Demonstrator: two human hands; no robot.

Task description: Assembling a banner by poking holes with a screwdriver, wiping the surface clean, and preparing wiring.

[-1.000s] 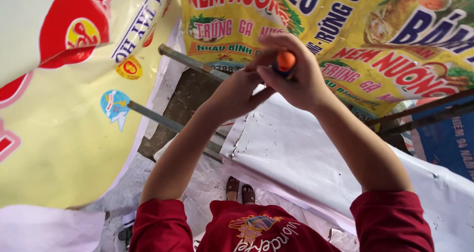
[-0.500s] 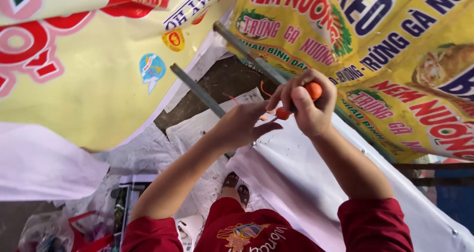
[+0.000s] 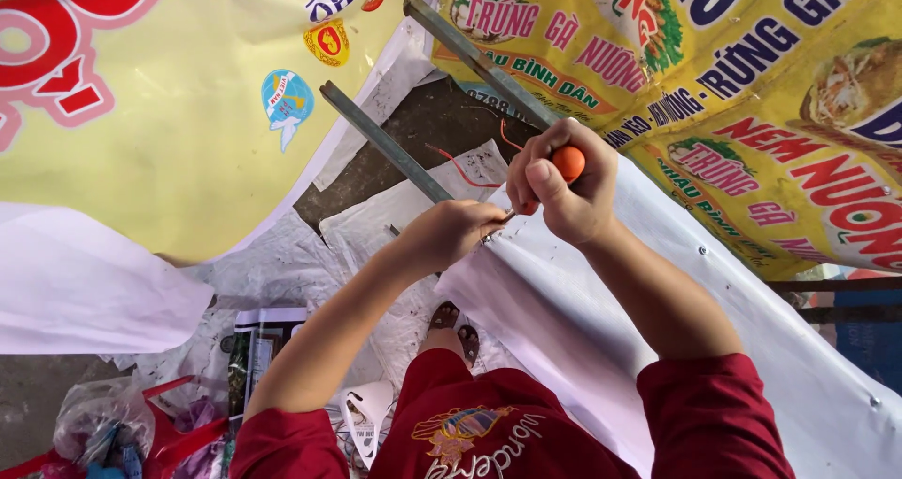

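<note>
My right hand [image 3: 564, 193] is closed around a screwdriver with an orange handle [image 3: 567, 162], its tip pointing down and left toward the edge of a white banner sheet [image 3: 564, 301]. My left hand [image 3: 451, 235] pinches that edge right at the tip, where a thin metal shaft shows between the two hands. Both hands sit just beside a grey metal frame bar [image 3: 385, 141]. A second grey bar [image 3: 474, 56] runs behind my right hand. Thin red wire [image 3: 460, 169] lies near the bars.
A yellow printed banner [image 3: 752, 113] hangs at the right and another yellow one [image 3: 141, 141] at the left. Loose white sheets [image 3: 85, 291] and plastic bags [image 3: 103, 432] lie on the ground at the lower left. My sandalled feet [image 3: 456, 324] stand below.
The view has swung so that both hands and the bars sit lower and more to the right. My hands have dropped to the white sheet's edge, the left now pinching it at the screwdriver's tip.
</note>
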